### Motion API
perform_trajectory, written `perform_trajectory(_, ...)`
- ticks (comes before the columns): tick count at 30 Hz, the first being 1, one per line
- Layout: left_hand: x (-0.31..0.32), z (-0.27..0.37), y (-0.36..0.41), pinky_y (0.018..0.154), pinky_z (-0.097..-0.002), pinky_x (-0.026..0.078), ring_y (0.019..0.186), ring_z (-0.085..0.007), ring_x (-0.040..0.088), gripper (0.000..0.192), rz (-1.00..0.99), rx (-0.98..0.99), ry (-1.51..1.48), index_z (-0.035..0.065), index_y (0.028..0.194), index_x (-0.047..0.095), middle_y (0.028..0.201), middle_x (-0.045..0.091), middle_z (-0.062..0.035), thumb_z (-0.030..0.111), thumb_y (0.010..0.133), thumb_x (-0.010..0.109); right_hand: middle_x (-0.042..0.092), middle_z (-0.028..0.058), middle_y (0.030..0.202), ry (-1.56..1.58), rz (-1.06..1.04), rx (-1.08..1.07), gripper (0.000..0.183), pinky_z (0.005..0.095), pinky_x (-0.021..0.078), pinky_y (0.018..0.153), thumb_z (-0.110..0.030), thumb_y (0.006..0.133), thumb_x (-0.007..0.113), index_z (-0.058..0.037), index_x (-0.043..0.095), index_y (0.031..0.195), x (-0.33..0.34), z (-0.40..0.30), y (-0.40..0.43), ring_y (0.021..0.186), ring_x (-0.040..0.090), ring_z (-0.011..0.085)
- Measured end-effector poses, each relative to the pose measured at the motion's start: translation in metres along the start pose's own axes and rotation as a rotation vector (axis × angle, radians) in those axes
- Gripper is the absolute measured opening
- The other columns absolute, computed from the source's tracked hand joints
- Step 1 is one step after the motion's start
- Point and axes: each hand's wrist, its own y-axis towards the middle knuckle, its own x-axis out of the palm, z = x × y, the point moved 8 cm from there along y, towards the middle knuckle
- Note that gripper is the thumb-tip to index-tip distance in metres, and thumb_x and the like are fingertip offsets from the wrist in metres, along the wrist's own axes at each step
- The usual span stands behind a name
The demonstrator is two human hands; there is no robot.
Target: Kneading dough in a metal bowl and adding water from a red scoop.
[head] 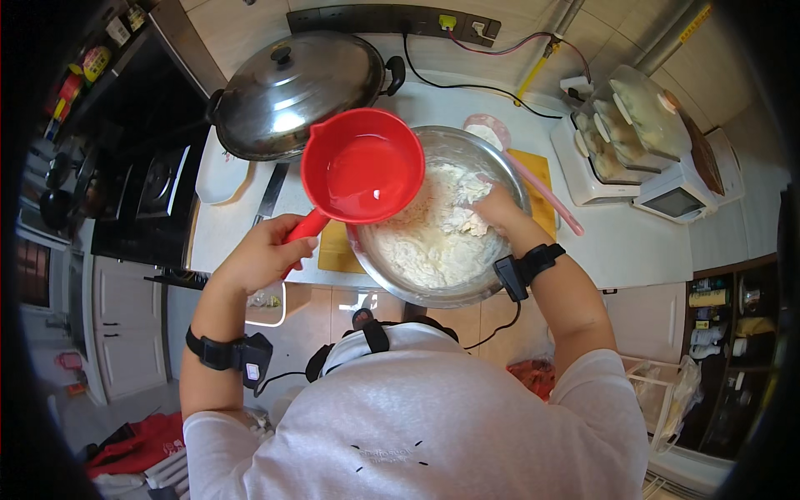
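My left hand (269, 253) is closed around the handle of a red plastic ladle (362, 165), which holds some clear liquid. The ladle hangs over the left rim of a large steel bowl (431, 297). Inside the bowl lies floury, shaggy dough (419, 244). My right hand (498, 206) is in the bowl at its right side, its fingers in the dough and partly hidden by clumps; whether they grip any cannot be told. Under the bowl is a yellow board (340, 250).
Behind on the left stands a lidded steel wok (300, 87), with a white tray (222, 172) nearby. A pink rod (547, 194) slants right of the bowl, near a small dish of white powder (487, 130). A tiered steamer (625, 137) stands farther right.
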Motion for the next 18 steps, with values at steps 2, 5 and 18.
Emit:
perform_trajectory(2, -0.010, -0.010, -0.008, 0.055, -0.0213, 0.043, 0.061, -0.0095, 0.052, 0.038, 0.010, -0.032, -0.071, -0.0030, 0.110, 0.054, 0.076, 0.059, -0.0045, 0.020, 0.081, 0.062, 0.058, 0.0185, 0.109, -0.022, -0.004, 0.011, 0.077, 0.0290, 0.0451, 0.083, -0.014, 0.065, 0.078, 0.0019, 0.038, 0.128, 0.000, -0.010, -0.004, 0.099, 0.056, 0.0212)
perform_trajectory(5, -0.030, -0.019, -0.025, 0.054, -0.0210, 0.043, 0.060, -0.0086, 0.052, 0.037, 0.046, -0.036, -0.052, -0.0029, 0.110, 0.054, 0.075, 0.058, -0.0036, 0.018, 0.081, 0.062, 0.057, 0.0187, 0.111, -0.054, 0.037, -0.006, 0.077, 0.0287, 0.0455, 0.083, -0.013, 0.066, 0.077, 0.0029, 0.036, 0.129, -0.003, -0.017, 0.002, 0.101, 0.055, 0.0205)
perform_trajectory(18, -0.073, -0.133, -0.063, 0.058, -0.0217, 0.042, 0.062, -0.0092, 0.051, 0.033, 0.212, -0.239, -0.138, -0.0025, 0.107, 0.056, 0.076, 0.059, -0.0029, 0.017, 0.081, 0.061, 0.057, 0.0192, 0.109, -0.085, 0.007, -0.066, 0.077, 0.0286, 0.0479, 0.078, -0.011, 0.069, 0.074, 0.0049, 0.031, 0.131, 0.030, -0.039, 0.020, 0.095, 0.058, 0.0223)
